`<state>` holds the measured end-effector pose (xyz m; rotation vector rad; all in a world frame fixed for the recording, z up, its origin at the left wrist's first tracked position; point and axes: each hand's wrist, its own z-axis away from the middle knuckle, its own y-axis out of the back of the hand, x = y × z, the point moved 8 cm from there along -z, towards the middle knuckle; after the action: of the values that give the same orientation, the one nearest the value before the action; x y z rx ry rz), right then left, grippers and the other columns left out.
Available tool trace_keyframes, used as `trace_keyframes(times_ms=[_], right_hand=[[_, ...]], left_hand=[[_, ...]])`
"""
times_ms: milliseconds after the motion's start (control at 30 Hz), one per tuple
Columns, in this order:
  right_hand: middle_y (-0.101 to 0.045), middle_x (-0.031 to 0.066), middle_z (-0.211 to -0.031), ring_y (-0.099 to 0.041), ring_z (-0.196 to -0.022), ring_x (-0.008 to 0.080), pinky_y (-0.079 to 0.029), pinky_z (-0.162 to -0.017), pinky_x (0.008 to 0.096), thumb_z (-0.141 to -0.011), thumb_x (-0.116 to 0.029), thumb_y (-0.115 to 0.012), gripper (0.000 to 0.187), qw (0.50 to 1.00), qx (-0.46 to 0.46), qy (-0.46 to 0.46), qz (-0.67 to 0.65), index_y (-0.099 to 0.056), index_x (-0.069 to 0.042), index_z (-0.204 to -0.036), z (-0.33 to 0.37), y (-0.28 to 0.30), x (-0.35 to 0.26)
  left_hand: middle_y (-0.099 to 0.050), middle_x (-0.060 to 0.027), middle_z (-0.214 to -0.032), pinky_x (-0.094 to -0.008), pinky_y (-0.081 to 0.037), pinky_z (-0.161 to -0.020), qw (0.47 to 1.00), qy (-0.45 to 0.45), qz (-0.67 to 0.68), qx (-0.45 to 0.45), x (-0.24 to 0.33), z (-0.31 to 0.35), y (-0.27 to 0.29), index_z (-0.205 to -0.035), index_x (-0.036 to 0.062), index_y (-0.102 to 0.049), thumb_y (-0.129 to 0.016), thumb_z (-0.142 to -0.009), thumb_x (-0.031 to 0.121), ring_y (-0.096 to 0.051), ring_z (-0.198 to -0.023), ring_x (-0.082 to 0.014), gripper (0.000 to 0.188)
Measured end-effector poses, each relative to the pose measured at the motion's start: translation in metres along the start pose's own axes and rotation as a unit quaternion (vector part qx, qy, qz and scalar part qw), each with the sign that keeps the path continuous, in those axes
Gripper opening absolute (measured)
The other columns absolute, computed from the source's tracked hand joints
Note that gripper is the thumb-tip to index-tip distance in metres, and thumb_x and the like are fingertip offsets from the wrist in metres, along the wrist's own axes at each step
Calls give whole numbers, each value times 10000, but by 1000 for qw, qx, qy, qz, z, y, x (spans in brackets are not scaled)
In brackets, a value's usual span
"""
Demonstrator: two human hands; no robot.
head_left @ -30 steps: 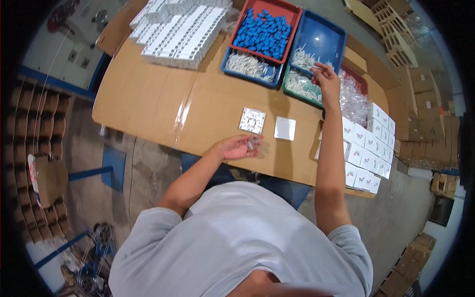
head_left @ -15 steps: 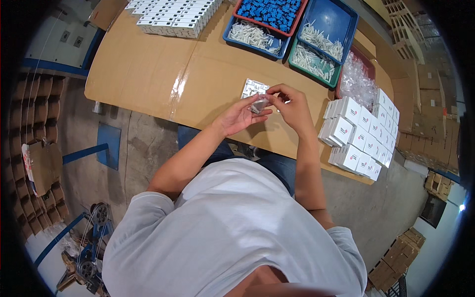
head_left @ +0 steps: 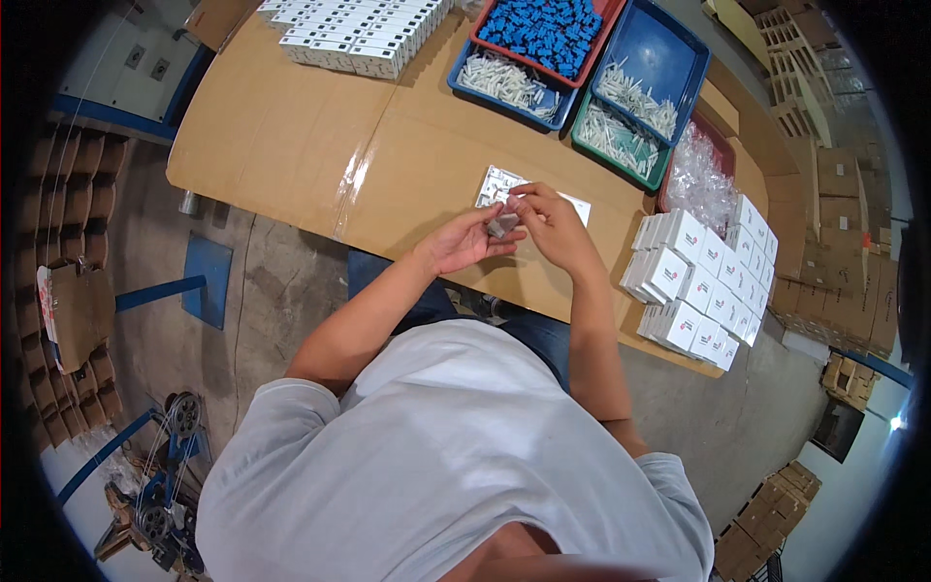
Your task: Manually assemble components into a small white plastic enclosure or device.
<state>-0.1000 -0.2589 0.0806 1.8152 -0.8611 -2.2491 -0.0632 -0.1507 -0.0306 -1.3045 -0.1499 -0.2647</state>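
"One small, clear plastic bag: where do we have it?"
"Above the near edge of the brown cardboard surface; our left hand holds it, our right hand pinching its top."

Workshop; parts trays, stacked cartons, pulley wheels

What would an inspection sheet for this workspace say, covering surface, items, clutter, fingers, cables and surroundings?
Surface: brown cardboard worktop, shiny tape strip
Items: small clear bag, contents unclear; white patterned piece, partly hidden
Clutter: red tray of blue pieces; stacked white boxes
Fingers: left hand holds the bag; right hand at it, grip unclear
Cables: nothing seen for certain
Surroundings: concrete floor, pulley machine lower left
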Motion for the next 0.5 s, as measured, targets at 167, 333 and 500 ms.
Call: trace_keyframes(times_ms=[167,333,500], right_hand=[[-699,177,-1153,-679,-1064,324,-530,-920,381,-976,-209,-643,267,997,21,-65,-29,-726,-2,-1123,-9,-4,20],[-704,205,-1148,-677,-1081,336,-529,-914,403,-945,-218,-671,317,989,129,-18,73,-690,-12,-1184,-49,22,41],[-692,217,-1159,-659,-1084,390,-521,-927,443,-923,-148,-646,265,980,145,35,134,-701,-1,-1136,-129,32,25]], left_hand=[[-654,-124,-1270,-471,-487,-1065,995,57,44,-68,-9,1,30,-1397,53,-537,-492,-1075,344,-638,-1145,-260,436],[-656,-130,-1257,-492,-475,-1067,986,71,87,-120,-10,5,41,-1420,20,-518,-498,-1071,327,-643,-1048,-240,465],[-656,-137,-1253,-488,-462,-1076,982,102,78,-137,-10,-1,33,-1421,0,-511,-527,-1054,312,-639,-1051,-247,482]])
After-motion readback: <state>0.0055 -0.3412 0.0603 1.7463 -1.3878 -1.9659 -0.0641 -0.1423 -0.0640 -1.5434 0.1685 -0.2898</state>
